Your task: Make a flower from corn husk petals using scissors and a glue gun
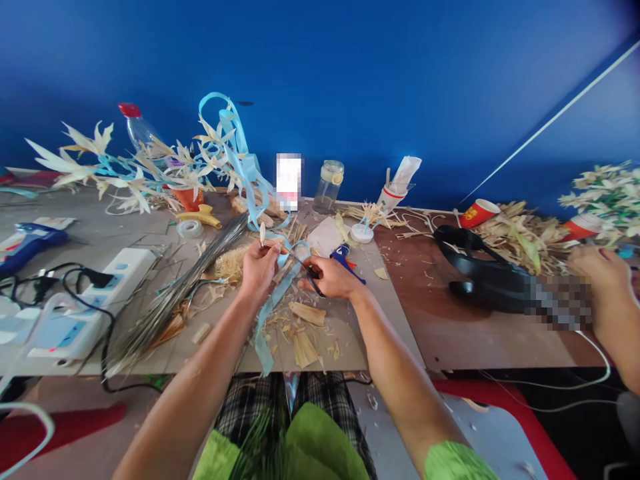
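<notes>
My left hand point(259, 268) is closed, pinching a small pale husk bud point(263, 235) that sticks up above the fingers. My right hand point(333, 277) grips a pair of black-handled scissors point(314, 279), its blades directed towards the left fingertips. Whether the blades touch anything I cannot tell. Light blue ribbon point(270, 313) runs between the two hands and trails towards the table's front edge. Loose husk pieces point(306, 312) lie on the table just below the hands. To the left of my left hand is a bundle of grey wires point(185, 287).
A power strip point(120, 273) with cables is on the left. Husk flowers point(135, 187) and a bottle point(140, 127) stand behind it. At the back are a glass jar point(329, 187) and a paper cup point(391, 197). Another person's hand point(603, 280) is at the right, near a black device point(485, 273).
</notes>
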Demonstrator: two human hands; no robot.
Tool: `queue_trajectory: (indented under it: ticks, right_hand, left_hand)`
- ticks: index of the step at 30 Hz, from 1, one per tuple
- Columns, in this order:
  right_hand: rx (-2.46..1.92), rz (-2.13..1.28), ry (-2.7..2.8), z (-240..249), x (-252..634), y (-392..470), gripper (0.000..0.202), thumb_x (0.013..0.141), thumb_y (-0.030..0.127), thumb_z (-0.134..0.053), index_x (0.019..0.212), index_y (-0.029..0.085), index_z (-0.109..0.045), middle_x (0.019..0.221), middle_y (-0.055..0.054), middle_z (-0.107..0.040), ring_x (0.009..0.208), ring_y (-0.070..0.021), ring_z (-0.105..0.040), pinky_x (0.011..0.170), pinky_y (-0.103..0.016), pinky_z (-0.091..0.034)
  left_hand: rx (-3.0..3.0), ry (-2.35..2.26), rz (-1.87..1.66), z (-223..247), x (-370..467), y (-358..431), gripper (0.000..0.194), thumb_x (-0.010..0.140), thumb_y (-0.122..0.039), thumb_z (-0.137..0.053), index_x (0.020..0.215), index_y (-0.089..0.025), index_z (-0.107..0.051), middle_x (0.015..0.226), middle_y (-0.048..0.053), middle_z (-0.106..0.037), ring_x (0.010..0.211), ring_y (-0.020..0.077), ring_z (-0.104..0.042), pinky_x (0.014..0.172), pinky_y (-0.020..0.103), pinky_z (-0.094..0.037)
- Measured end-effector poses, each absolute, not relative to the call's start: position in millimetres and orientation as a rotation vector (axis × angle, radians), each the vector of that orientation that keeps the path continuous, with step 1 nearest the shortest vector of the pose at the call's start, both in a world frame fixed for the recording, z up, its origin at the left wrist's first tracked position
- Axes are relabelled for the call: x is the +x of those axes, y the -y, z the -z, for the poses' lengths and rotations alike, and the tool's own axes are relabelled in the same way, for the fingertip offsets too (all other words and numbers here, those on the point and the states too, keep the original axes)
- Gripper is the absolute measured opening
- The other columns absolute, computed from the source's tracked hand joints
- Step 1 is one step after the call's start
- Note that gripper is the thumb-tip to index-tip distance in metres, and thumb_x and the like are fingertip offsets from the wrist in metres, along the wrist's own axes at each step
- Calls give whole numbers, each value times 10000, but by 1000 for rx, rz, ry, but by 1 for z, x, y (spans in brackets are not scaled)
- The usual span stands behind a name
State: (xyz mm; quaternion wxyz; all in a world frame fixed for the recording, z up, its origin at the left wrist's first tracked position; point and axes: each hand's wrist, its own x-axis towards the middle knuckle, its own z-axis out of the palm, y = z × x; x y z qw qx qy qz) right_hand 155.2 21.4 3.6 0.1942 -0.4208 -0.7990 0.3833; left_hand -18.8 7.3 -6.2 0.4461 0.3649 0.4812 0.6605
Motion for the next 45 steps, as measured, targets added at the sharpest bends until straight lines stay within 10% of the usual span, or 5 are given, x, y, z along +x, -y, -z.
queue_trajectory:
  ticks: [45]
  right_hand:
    - [-1158, -1287, 2074, 6, 149, -23, 442, 665, 462, -684, 937, 125, -594, 610, 27, -540, 560, -95, -436, 518, -204, -329]
  left_hand:
    - [794, -1142, -1666, 1, -14, -5, 146, 683, -248, -653, 696, -149, -547, 564, -34, -571, 356, 22, -289, 354, 183, -194]
